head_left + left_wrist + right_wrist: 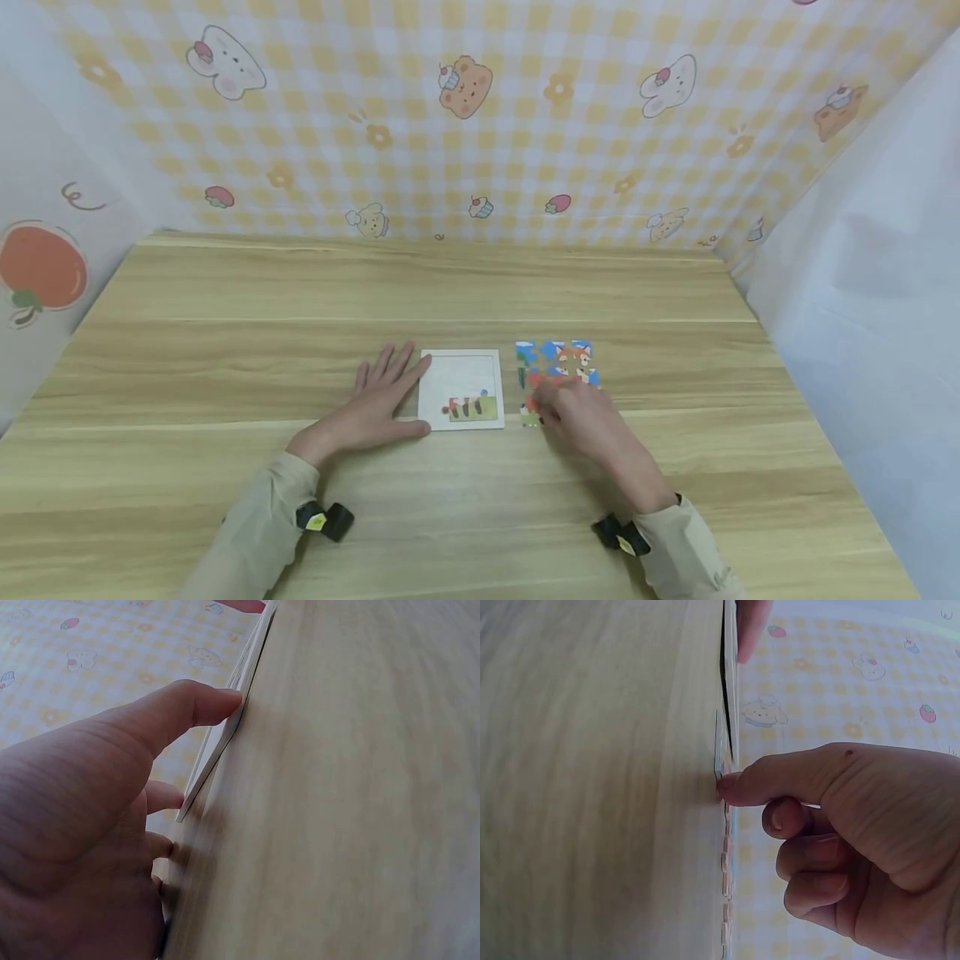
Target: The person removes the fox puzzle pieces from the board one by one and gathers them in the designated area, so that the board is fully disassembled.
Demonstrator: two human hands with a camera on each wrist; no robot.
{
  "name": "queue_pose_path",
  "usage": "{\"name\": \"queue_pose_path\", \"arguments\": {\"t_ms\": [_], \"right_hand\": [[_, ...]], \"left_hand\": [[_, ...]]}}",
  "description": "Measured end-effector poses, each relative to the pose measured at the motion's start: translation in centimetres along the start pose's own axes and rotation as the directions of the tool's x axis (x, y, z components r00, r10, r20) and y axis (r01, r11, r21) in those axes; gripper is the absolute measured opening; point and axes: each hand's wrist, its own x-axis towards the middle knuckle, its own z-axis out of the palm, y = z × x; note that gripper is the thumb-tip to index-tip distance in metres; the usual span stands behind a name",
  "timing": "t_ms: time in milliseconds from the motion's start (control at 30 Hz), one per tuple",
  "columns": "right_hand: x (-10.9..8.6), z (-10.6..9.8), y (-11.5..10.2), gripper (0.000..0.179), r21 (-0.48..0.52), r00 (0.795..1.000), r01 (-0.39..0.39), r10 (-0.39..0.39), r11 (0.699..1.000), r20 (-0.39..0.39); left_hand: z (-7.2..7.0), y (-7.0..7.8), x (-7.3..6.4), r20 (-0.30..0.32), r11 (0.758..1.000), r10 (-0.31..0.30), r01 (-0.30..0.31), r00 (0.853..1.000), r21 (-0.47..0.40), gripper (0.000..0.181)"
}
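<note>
A white square puzzle tray (pixel 459 427) lies flat on the table, with a few joined pieces (pixel 472 407) in its lower right part. My left hand (pixel 378 408) is spread along the tray's left side, index fingertip at the upper left corner and thumb (pixel 214 705) at the lower left. Right of the tray lie loose jigsaw pieces (pixel 573 354) in blue, orange and green, some showing a fox face. Over their lower part, my right hand (pixel 581 417) pinches a puzzle piece (pixel 718 742) between thumb and index finger, other fingers curled. My right hand hides several pieces.
The wooden table (pixel 420 283) reaches back to a yellow checked cloth (pixel 510 158) with cartoon prints. White cloth (pixel 862 275) hangs along the right side. Each wrist wears a black camera (pixel 339 522) on a strap.
</note>
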Motion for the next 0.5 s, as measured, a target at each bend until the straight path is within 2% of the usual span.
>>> {"name": "queue_pose_path", "arguments": {"t_ms": [500], "right_hand": [[0.28, 0.06, 0.17, 0.015, -0.027, 0.998, -0.044, 0.045, 0.999, 0.034]], "left_hand": [[0.00, 0.02, 0.19, 0.001, 1.000, -0.005, 0.005, 1.000, 0.003, 0.089]]}}
